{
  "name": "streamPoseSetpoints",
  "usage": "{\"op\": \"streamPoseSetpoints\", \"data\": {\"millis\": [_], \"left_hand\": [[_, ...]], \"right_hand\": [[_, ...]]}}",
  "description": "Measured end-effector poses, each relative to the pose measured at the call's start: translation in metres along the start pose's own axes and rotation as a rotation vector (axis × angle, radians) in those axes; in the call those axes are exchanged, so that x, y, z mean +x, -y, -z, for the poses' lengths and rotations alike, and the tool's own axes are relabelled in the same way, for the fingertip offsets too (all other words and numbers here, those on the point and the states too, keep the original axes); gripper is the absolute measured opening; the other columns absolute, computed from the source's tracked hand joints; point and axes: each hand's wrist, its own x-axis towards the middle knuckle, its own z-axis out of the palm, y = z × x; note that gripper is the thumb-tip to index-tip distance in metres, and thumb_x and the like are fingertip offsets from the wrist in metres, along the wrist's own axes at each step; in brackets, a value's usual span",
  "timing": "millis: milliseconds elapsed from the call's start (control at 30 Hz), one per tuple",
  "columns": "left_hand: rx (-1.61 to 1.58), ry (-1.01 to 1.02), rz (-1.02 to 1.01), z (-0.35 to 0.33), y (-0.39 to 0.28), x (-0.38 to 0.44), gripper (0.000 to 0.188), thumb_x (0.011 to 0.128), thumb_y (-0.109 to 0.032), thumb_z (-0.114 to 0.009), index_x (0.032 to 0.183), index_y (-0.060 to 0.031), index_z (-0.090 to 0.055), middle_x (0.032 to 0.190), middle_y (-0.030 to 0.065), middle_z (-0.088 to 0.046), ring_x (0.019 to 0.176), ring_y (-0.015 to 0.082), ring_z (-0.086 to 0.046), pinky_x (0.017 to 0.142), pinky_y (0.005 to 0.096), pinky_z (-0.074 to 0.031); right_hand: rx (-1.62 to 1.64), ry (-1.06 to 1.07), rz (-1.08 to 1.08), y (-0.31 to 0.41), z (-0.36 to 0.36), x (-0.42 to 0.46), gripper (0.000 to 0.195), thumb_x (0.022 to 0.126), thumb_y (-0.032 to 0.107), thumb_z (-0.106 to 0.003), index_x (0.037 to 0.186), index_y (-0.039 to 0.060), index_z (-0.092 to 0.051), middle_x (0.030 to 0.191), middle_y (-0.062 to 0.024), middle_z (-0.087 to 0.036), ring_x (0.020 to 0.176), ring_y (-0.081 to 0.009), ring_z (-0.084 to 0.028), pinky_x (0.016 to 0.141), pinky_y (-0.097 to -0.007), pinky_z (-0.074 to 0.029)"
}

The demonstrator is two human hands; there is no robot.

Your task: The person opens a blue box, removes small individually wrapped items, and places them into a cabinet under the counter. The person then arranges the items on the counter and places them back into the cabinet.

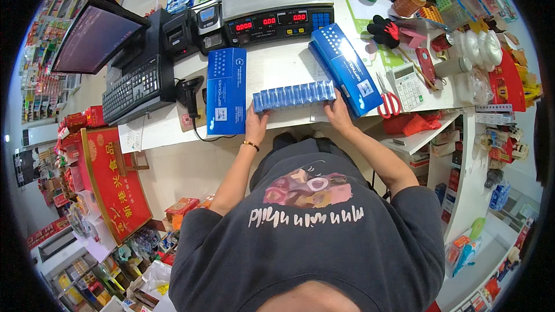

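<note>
A row of several small blue cellophane-wrapped packs (295,96) lies at the front of the white counter (277,63). My left hand (256,122) grips the row's left end, a beaded bracelet on its wrist. At the right end, my right hand (337,110) holds the row with its fingers. A flat blue Septwolves carton (226,91) lies just left of the row, upright to my view. Another blue carton (346,69) lies slanted on the right, close to my right hand, its far end by the scale. Whether either carton is empty cannot be told.
A digital price scale (277,19) stands behind the packs. On the left are a barcode scanner (189,95), a keyboard (136,84), a monitor (97,37) and a receipt printer (178,34). Red-handled scissors (389,103) and a calculator (406,84) lie at the right.
</note>
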Motion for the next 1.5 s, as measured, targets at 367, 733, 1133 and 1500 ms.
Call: {"op": "streamPoseSetpoints", "data": {"millis": [367,733,1133,1500], "left_hand": [[0.219,0.364,0.306,0.047,-0.046,0.025,0.047,0.087,-0.043,-0.053,0.094,0.0032,-0.060,0.082,0.0222,-0.063,0.079,0.0370,-0.060,0.070,0.0400,-0.047],[-0.057,0.092,0.294,0.020,-0.031,0.004,0.049,0.089,-0.041,-0.051,0.110,0.0033,-0.055,0.087,0.0155,-0.065,0.077,0.0207,-0.061,0.068,0.0319,-0.046],[0.098,-0.162,0.143,0.010,-0.004,-0.021,0.048,0.092,-0.037,-0.049,0.082,0.0098,-0.054,0.068,0.0161,-0.053,0.063,0.0209,-0.041,0.059,0.0380,-0.038],[0.109,0.007,-0.193,0.026,-0.179,0.035,0.045,0.094,-0.036,-0.048,0.092,0.0089,-0.050,0.086,0.0186,-0.052,0.076,0.0254,-0.047,0.070,0.0339,-0.040]], "right_hand": [[-0.170,0.272,-0.168,0.033,0.030,0.008,0.043,0.090,0.031,-0.048,0.113,-0.0047,-0.047,0.099,-0.0290,-0.056,0.094,-0.0433,-0.054,0.082,-0.0465,-0.043],[-0.069,0.041,-0.205,0.018,0.010,0.001,0.048,0.088,0.035,-0.049,0.113,-0.0068,-0.046,0.109,-0.0295,-0.053,0.101,-0.0429,-0.051,0.087,-0.0461,-0.041],[-0.476,0.078,0.177,0.046,-0.007,-0.007,0.045,0.084,0.028,-0.051,0.115,-0.0052,-0.048,0.111,-0.0244,-0.051,0.099,-0.0375,-0.050,0.084,-0.0428,-0.043],[-0.079,-0.683,-0.047,0.114,0.116,-0.064,0.045,0.082,0.023,-0.055,0.118,-0.0024,-0.043,0.101,-0.0178,-0.050,0.094,-0.0337,-0.049,0.083,-0.0411,-0.042]]}}
